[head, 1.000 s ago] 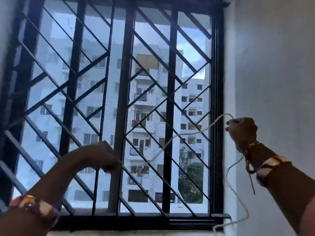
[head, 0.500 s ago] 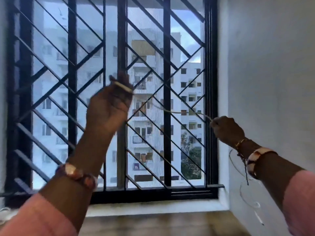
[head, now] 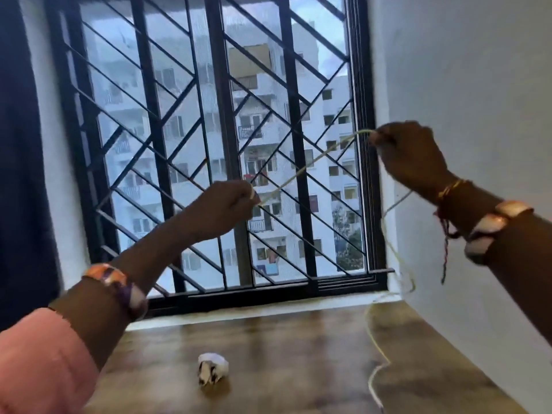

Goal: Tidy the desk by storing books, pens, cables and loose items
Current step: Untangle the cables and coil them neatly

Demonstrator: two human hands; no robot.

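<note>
Daylight enters through the black metal-grilled window (head: 221, 150), cool and bluish, and it is the only visible light source. The two raised arms stand against it as dark, backlit shapes with little surface detail. The brown wood-grain bench (head: 283, 354) carries a pale, streaky sheen below the sill. The white wall (head: 466, 85) on the right is evenly grey. Everything is soft and smeared with compression blocks, and the grille's bars bow outward towards the frame's edges.

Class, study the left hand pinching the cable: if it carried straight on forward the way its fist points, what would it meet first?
Most likely the black window grille. The left hand, pinching the cable, is raised in front of its bars with nothing visible between, though depth from this view is uncertain.
</note>
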